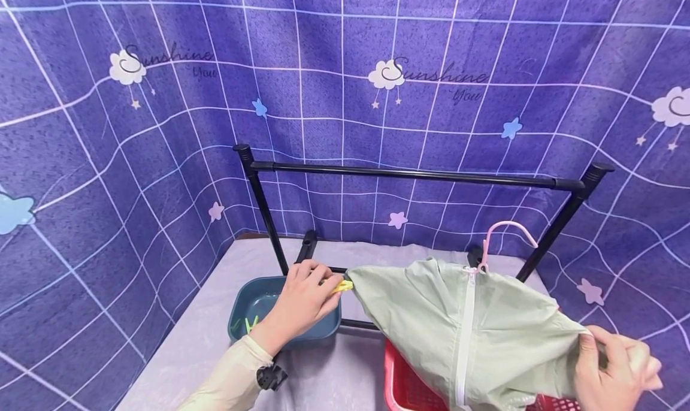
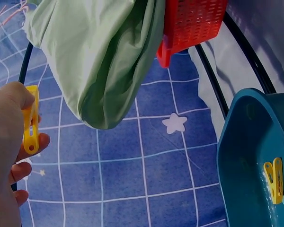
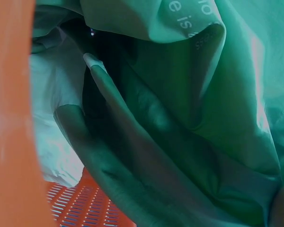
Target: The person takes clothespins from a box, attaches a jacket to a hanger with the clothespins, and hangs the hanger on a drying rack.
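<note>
Zip jacket (image 1: 498, 333), head view: pale green, spread above a red basket (image 1: 390, 378) and drawn out sideways; the hook of a pink hanger (image 1: 509, 224) rises at its collar, not on the bar of the black rack (image 1: 409, 173) behind.
Left hand (image 1: 299, 300), head view: thumb and fingers pinch a yellow clothespin (image 1: 343, 286), its nose right by the jacket's outer corner.
Right hand (image 1: 614, 363), head view: grips the opposite side of the jacket, the cloth creased towards the fingers.
Teal basin (image 1: 260, 300), head view: beside and partly behind the left forearm, with a bright green clothespin (image 1: 250, 324) inside.
Clothespin, left wrist view: held between thumb and fingers, with a gap showing between it and the cloth, so probably not clamped on; a second yellow clothespin (image 2: 274, 179) lies in the basin.
Folds, right wrist view: jacket cloth fills most of it, with printed lettering (image 3: 183, 21) near the top; the right hand's grip cannot be told from here.
Pegging step: the jacket's edge seems about to be pinned while both sides are held out.
Next squeeze: likely calls for opening the clothespin over that corner, keeping the cloth taut.
</note>
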